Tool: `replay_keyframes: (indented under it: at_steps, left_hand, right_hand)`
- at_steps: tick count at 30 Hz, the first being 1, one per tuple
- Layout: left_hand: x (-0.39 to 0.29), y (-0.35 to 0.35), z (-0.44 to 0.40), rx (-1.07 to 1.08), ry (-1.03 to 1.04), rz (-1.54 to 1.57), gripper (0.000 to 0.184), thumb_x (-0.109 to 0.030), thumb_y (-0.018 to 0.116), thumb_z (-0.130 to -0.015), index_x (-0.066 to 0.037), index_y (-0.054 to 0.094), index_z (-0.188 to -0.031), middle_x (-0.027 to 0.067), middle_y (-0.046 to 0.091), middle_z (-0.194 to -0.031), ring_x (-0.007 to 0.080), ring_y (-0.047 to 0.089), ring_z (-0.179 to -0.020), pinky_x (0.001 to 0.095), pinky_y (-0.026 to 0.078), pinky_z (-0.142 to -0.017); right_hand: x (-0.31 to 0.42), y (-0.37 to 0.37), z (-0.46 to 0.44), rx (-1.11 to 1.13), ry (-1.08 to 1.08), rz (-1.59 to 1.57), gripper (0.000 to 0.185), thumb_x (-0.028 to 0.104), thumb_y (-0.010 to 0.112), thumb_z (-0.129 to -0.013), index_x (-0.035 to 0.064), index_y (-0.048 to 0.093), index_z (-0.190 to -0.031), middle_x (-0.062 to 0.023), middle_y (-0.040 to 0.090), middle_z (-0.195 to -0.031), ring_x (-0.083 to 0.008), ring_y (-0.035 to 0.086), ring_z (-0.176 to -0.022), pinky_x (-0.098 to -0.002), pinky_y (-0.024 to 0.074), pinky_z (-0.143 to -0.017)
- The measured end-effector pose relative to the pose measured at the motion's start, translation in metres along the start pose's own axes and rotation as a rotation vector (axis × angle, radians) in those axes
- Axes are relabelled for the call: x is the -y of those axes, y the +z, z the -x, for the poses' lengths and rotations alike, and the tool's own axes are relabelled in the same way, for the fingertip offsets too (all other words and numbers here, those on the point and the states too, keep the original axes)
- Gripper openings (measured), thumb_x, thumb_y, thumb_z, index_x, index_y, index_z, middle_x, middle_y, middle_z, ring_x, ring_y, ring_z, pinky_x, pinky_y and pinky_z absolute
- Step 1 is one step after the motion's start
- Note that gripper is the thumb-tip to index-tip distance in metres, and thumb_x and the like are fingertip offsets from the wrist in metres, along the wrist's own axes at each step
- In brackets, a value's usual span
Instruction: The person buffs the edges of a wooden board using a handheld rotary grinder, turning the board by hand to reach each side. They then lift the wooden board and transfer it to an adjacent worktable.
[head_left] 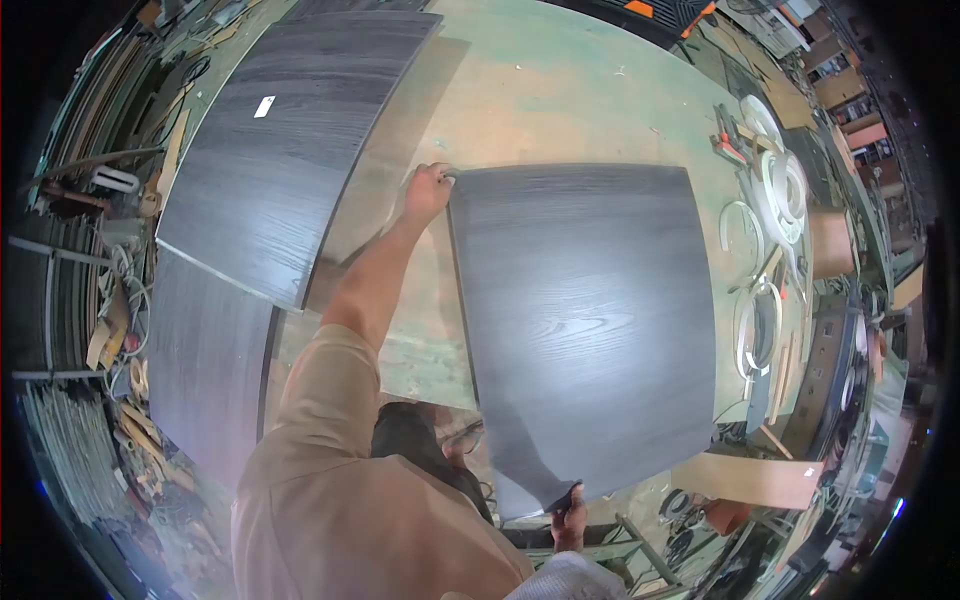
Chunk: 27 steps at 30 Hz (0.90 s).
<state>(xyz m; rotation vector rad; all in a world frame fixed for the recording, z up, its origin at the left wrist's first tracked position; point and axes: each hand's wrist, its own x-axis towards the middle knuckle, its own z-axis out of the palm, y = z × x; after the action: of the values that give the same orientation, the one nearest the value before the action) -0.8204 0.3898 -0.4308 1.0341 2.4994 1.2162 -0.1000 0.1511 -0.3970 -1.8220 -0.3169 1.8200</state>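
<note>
A dark grey wood-grain panel [590, 320] lies over the front part of the light worktable [550, 110], its near end reaching past the table's edge. My left hand [431, 190] grips the panel's far left corner, with the arm stretched forward. At the near edge, my right hand [570, 512] holds the panel, thumb on top and the other fingers mostly hidden below. Left of it, a second dark panel [290, 140] with a small white label [264, 107] rests partly over another dark panel [210, 350].
Rolls of white edge strip [780, 190] and a red-handled tool [728, 148] lie along the table's right side. A black and orange object [640, 15] stands at the far edge. A light board [745, 480] is at the lower right, and offcuts [150, 440] pile up at left.
</note>
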Motion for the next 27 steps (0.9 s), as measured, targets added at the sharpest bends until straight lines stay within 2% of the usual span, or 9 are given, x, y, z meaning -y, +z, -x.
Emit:
replay_keyframes:
  at_steps: [10, 13, 15, 17, 19, 21, 24, 26, 27]
  left_hand:
    - [0.019, -0.006, -0.003, 0.039, 0.208, -0.080, 0.020, -0.017, 0.070, -0.087, -0.005, 0.063, -0.102, 0.0211, 0.066, -0.102, 0.0405, 0.064, -0.099, 0.0491, 0.053, -0.089]
    - [0.026, -0.026, 0.013, 0.098, 0.195, -0.145, 0.020, -0.017, 0.066, -0.088, -0.001, 0.061, -0.099, 0.0230, 0.065, -0.104, 0.0427, 0.063, -0.100, 0.0505, 0.052, -0.090]
    - [0.041, -0.038, 0.031, 0.080, 0.188, -0.224, 0.020, -0.016, 0.064, -0.090, 0.001, 0.061, -0.099, 0.0240, 0.065, -0.104, 0.0440, 0.062, -0.102, 0.0515, 0.051, -0.090]
    - [0.053, -0.052, 0.060, 0.026, 0.233, -0.249, 0.021, -0.015, 0.061, -0.091, 0.002, 0.063, -0.102, 0.0249, 0.064, -0.104, 0.0451, 0.061, -0.103, 0.0526, 0.051, -0.089]
    - [0.055, -0.071, 0.095, 0.003, 0.240, -0.264, 0.022, -0.015, 0.061, -0.092, 0.002, 0.065, -0.104, 0.0252, 0.064, -0.103, 0.0460, 0.060, -0.102, 0.0533, 0.050, -0.089]
    - [0.053, -0.090, 0.133, -0.016, 0.188, -0.229, 0.021, -0.016, 0.062, -0.093, 0.003, 0.066, -0.102, 0.0251, 0.064, -0.102, 0.0466, 0.060, -0.101, 0.0532, 0.049, -0.088]
    - [0.067, -0.106, 0.189, -0.016, 0.134, -0.275, 0.021, -0.016, 0.063, -0.094, 0.004, 0.065, -0.101, 0.0249, 0.062, -0.102, 0.0461, 0.058, -0.100, 0.0523, 0.047, -0.088]
    - [0.119, -0.103, 0.222, -0.149, 0.421, -0.397, 0.021, -0.015, 0.063, -0.094, 0.004, 0.064, -0.101, 0.0244, 0.062, -0.101, 0.0461, 0.057, -0.100, 0.0526, 0.047, -0.088]
    - [0.116, -0.112, 0.240, -0.103, 0.407, -0.363, 0.021, -0.016, 0.064, -0.095, 0.004, 0.063, -0.101, 0.0242, 0.061, -0.101, 0.0460, 0.057, -0.099, 0.0530, 0.046, -0.087]
  right_hand:
    - [-0.004, 0.008, 0.001, -0.084, -0.108, -0.055, 0.040, 0.034, 0.067, -0.102, -0.0054, 0.068, -0.110, -0.0095, 0.071, -0.103, -0.0227, 0.068, -0.091, -0.0378, 0.0548, -0.080]
    - [-0.007, -0.003, -0.005, -0.130, -0.132, 0.009, 0.044, 0.035, 0.068, -0.101, -0.0023, 0.064, -0.124, -0.0098, 0.070, -0.115, -0.0233, 0.068, -0.104, -0.0379, 0.0537, -0.092]
    - [-0.004, 0.004, 0.001, -0.214, -0.223, -0.023, 0.043, 0.029, 0.072, -0.099, -0.0037, 0.064, -0.126, -0.0105, 0.070, -0.114, -0.0240, 0.068, -0.103, -0.0390, 0.0536, -0.094]
    - [-0.008, -0.015, -0.018, -0.310, -0.361, -0.045, 0.038, 0.033, 0.078, -0.094, -0.0030, 0.066, -0.101, -0.0089, 0.067, -0.095, -0.0210, 0.066, -0.086, -0.0375, 0.0556, -0.076]
    - [0.004, -0.025, -0.017, -0.299, -0.379, -0.107, 0.036, 0.033, 0.080, -0.092, 0.0003, 0.065, -0.095, -0.0064, 0.065, -0.090, -0.0204, 0.066, -0.086, -0.0373, 0.0546, -0.075]
    - [0.007, -0.054, -0.029, -0.473, -0.398, 0.044, 0.041, 0.037, 0.080, -0.091, -0.0020, 0.067, -0.098, -0.0069, 0.068, -0.095, -0.0210, 0.066, -0.086, -0.0373, 0.0536, -0.075]
    - [0.039, -0.069, -0.029, -0.506, -0.412, 0.295, 0.043, 0.037, 0.075, -0.095, -0.0025, 0.074, -0.110, -0.0052, 0.070, -0.098, -0.0184, 0.064, -0.089, -0.0348, 0.0508, -0.079]
    - [0.053, -0.090, -0.047, -0.508, -0.461, 0.399, 0.044, 0.038, 0.075, -0.094, -0.0027, 0.074, -0.111, -0.0074, 0.072, -0.096, -0.0205, 0.065, -0.088, -0.0358, 0.0508, -0.079]
    - [0.061, -0.101, -0.055, -0.500, -0.512, 0.514, 0.046, 0.039, 0.074, -0.094, -0.0030, 0.075, -0.112, -0.0097, 0.073, -0.095, -0.0225, 0.066, -0.087, -0.0369, 0.0508, -0.079]
